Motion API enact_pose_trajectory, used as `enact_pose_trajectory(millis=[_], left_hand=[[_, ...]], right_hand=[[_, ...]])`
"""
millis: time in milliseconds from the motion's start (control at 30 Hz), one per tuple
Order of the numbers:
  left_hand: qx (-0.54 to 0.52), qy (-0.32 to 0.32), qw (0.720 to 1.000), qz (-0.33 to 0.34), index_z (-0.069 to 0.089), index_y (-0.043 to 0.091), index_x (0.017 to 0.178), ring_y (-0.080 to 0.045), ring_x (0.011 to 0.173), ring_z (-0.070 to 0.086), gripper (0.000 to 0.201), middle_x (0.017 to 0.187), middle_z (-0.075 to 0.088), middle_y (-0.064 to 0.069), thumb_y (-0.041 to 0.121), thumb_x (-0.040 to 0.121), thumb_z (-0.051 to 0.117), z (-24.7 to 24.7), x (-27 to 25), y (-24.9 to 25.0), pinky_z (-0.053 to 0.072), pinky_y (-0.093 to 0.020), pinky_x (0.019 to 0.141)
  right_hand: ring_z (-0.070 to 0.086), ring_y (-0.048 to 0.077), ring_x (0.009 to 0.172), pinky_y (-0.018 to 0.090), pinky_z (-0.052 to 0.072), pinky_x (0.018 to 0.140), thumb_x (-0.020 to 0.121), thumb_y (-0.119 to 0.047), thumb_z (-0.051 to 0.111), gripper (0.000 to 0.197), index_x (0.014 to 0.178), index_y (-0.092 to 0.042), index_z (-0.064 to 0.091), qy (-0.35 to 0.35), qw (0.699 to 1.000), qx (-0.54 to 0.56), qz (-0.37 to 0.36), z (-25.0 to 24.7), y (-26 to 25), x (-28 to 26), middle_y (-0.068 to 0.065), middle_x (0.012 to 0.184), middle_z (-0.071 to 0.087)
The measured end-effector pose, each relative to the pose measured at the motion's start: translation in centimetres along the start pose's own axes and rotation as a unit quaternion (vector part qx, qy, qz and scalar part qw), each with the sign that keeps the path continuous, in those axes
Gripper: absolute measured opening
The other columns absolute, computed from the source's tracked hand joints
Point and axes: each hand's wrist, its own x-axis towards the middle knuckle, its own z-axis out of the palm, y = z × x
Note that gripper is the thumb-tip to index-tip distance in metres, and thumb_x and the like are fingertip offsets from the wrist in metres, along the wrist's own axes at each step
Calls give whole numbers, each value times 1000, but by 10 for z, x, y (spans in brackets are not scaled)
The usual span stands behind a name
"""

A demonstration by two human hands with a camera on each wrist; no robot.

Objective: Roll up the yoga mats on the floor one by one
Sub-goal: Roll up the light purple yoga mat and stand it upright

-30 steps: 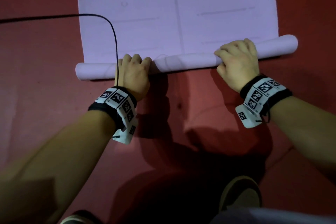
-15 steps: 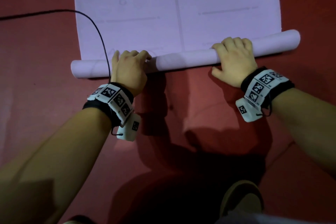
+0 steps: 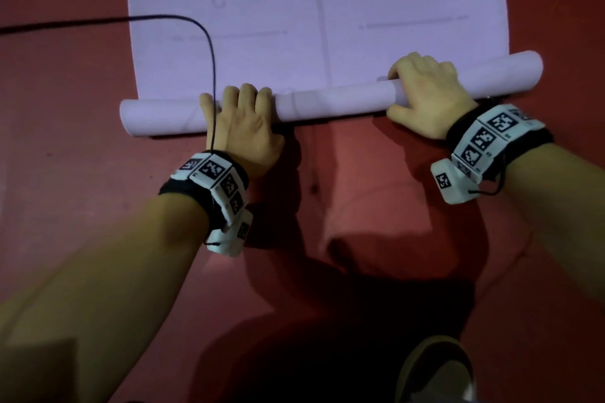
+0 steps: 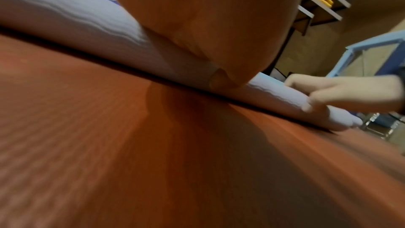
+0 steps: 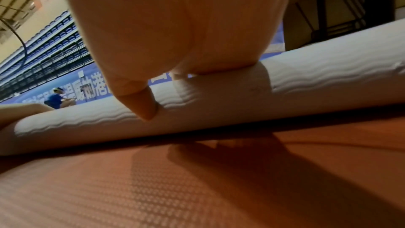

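- The mat lies on the red floor; its near end is a roll across in front of you.
- Your left hand lies over the left part of the roll, fingers curled on top of it.
- Your right hand grips the right part, fingers curled over, thumb on the near side.
- A black cable crosses the mat to your left wrist.

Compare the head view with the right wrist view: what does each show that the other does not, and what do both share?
Head view only: the flat, unrolled part of the mat, a black cable and both wristbands.
Right wrist view only: stadium seating and a person in blue in the distance.
Both: the rolled mat on the red floor, gripped by the right hand.
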Motion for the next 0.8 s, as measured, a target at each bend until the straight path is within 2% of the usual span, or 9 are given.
enact_pose_trajectory(millis=[67,167,267,367,567,800], left_hand=[[7,-15,1000,7,48,15,130,-36,103,48,62,113,53,-13,39,73,52,-3,6,-3,31,-56,95],[4,-40,999,-5,49,20,130,-35,108,47,59,117,51,-11,31,74,61,-6,13,-5,30,-53,96],[1,-35,999,-27,51,20,125,-34,110,45,53,120,47,-10,23,74,64,-7,16,-1,29,-53,97],[20,-68,997,-39,50,21,124,-36,112,46,54,119,50,-11,18,73,66,-13,26,0,33,-51,95],[29,-131,989,-56,51,25,122,-36,116,49,45,118,56,-9,17,79,63,-27,46,0,36,-53,97],[6,-211,977,-42,52,30,119,-34,117,53,40,116,59,-6,22,81,60,-38,13,-5,37,-53,97]], right_hand=[[48,35,108,47,33,94,70,-45,44,60,117,-9,57,49,999,0,-17,3,0,-4,13,117,53],[49,35,108,50,31,104,72,-31,53,57,123,-8,59,119,991,-52,-12,17,-6,-11,13,118,55],[49,37,109,52,29,107,62,-16,61,67,127,-5,50,88,991,-102,-2,25,-10,-7,17,121,52],[50,37,104,48,34,97,60,-8,70,64,121,-8,52,47,991,-121,12,14,-10,8,17,114,54],[53,34,107,46,36,94,68,-10,70,53,117,-14,50,7,988,-148,49,-1,-21,24,11,114,58],[55,32,106,43,37,91,73,-20,67,49,119,-18,51,-52,991,-119,28,-3,-30,-12,7,111,59]])
